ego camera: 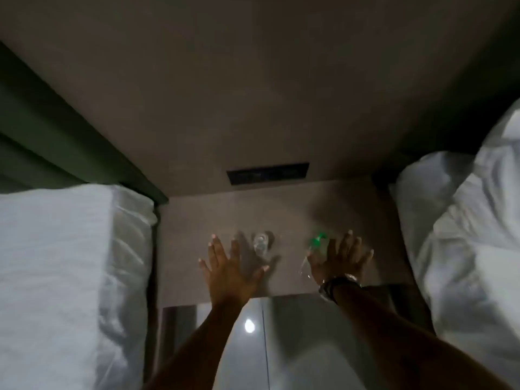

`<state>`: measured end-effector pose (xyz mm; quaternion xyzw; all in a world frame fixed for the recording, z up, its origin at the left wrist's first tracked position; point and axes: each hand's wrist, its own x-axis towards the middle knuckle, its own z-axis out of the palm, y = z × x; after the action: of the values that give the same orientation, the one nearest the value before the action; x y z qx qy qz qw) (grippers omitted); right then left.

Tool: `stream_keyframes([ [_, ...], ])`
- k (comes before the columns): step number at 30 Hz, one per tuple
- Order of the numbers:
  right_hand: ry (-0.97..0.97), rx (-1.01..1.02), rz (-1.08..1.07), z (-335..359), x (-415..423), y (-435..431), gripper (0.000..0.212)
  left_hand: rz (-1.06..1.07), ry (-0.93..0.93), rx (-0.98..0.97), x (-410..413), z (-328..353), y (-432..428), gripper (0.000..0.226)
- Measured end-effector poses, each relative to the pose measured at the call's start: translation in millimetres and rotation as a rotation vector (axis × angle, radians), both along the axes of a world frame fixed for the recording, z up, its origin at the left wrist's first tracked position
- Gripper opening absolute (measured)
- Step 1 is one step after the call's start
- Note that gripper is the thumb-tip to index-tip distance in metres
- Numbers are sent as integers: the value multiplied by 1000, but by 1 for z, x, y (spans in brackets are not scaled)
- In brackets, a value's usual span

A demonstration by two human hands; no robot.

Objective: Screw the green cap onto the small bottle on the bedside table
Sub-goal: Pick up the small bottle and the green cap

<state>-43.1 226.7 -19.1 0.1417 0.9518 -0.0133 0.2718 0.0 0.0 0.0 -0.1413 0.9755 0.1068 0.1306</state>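
A small clear bottle (261,244) stands upright on the brown bedside table (197,220), with no cap on its neck that I can make out. My left hand (230,263) hovers just left of it, fingers spread, holding nothing. A second clear bottle (306,260) lies tilted to the right, partly hidden behind my right hand (342,258). A green cap (316,240) shows at its upper end; I cannot tell whether it sits on that bottle. My right hand is spread open beside it, with a watch on the wrist.
White bedding rises on both sides: a bed (56,263) at left and a duvet (464,235) at right. A dark socket panel (267,173) sits in the wall behind the table. Glossy floor (295,333) lies below the table's front edge.
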Motion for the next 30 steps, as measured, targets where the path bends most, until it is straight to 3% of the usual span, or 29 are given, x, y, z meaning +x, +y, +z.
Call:
stream_keyframes([
  [4,29,60,-230,-64,-46,-3,74,51,88,7,-33,-66,7,111],
  [8,31,36,-237,-105,-72,-8,66,84,134,31,-46,-106,24,105],
  [15,12,142,-200,-132,-83,-8,57,330,311,404,-55,-141,41,68],
  [21,8,45,-360,-137,-86,-8,54,392,392,502,-52,-153,38,58],
  [23,45,-143,-493,-126,-91,-13,47,389,409,508,-54,-151,38,56],
  [25,149,-463,-623,-97,-104,-20,43,378,424,531,-54,-152,37,54],
  [27,264,-625,-548,-58,-118,-29,40,358,420,578,-51,-150,36,53],
  [30,549,-858,-380,-11,-126,-55,17,403,425,632,-49,-147,25,50],
])
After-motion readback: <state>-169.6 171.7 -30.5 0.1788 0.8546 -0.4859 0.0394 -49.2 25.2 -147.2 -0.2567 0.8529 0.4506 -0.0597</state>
